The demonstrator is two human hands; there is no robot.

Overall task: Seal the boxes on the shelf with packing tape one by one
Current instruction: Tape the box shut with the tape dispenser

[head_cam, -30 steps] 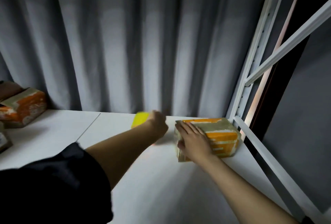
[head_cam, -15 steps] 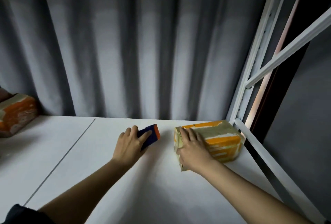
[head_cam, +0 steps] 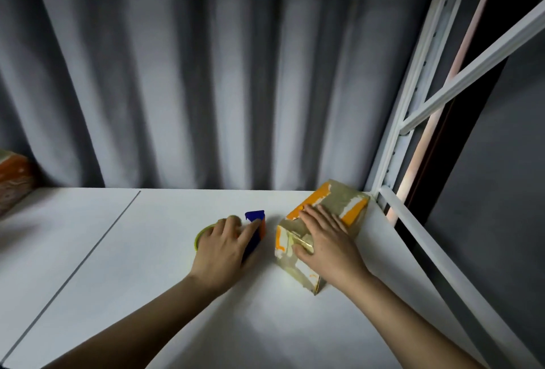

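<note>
A small cardboard box (head_cam: 351, 206) with orange and white print and tan tape stands at the right end of the white shelf (head_cam: 141, 286), turned at an angle. My right hand (head_cam: 327, 239) lies flat on its top, fingers straight, thumb against the near side. Left of the box, a blue and orange tape dispenser (head_cam: 255, 216) with a yellow-green roll (head_cam: 203, 233) rests on the shelf. My left hand (head_cam: 221, 246) covers it, fingers curled over its top. Most of the dispenser is hidden under that hand.
Another orange printed box (head_cam: 13, 180) sits at the far left edge. A grey curtain (head_cam: 206, 73) hangs behind the shelf. The white metal upright (head_cam: 413, 103) and a slanted rail (head_cam: 427, 244) close off the right side, right next to the box.
My left hand brought the tape dispenser down onto the shelf beside the box. The box has turned under my right hand, its far end swinging toward the right upright.
</note>
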